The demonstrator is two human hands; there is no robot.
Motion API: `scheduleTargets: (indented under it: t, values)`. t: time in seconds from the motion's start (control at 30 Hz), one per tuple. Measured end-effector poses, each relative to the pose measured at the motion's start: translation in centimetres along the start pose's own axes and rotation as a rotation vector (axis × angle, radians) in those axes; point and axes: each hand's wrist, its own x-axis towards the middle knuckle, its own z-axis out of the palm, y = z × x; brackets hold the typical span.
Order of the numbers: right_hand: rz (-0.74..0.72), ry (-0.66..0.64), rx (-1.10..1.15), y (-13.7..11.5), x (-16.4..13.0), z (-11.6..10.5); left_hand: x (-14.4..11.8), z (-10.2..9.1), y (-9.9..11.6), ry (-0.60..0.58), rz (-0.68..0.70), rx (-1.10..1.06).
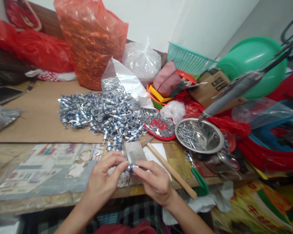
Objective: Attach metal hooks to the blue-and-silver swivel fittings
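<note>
Fingertips of left hand and right hand pinch small metal part, axis left-right.

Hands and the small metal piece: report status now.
Left hand and right hand both pinching one small metal piece. Held over table edge. Pile of like pieces behind, hammer beside right hand.

At the lower centre of the frame, your left hand and right hand pinch one small blue-banded metal fitting between their fingers, below the heap of fittings on the worktop.
</note>
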Motion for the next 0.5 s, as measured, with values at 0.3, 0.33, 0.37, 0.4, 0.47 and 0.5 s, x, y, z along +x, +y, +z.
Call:
scheduleTargets:
  t: [0.3,0.33,0.37,0.4,0.47,0.5]
  values:
    - [0.232,0.026,0.215,-1.0,0.4,0.9,-0.3,-1.0,0.2,-0.201,-0.150,-0.137]
    - [0.299,0.025,0.250,-1.2,0.4,1.0,-0.5,-0.8,0.0,-0.179,-0.206,-0.195]
    - [0.370,0.019,0.274,-1.4,0.5,1.0,-0.8,-0.6,-0.2,-0.152,-0.263,-0.264]
    - [0.439,0.007,0.287,-1.5,0.5,0.9,-1.2,-0.4,-0.5,-0.122,-0.315,-0.338]
    - [0.546,-0.051,0.300,-1.6,0.8,0.4,-2.0,0.0,-1.1,-0.071,-0.389,-0.452]
    - [0.571,-0.110,0.308,-1.5,1.2,0.1,-2.4,0.3,-1.4,-0.042,-0.411,-0.477]
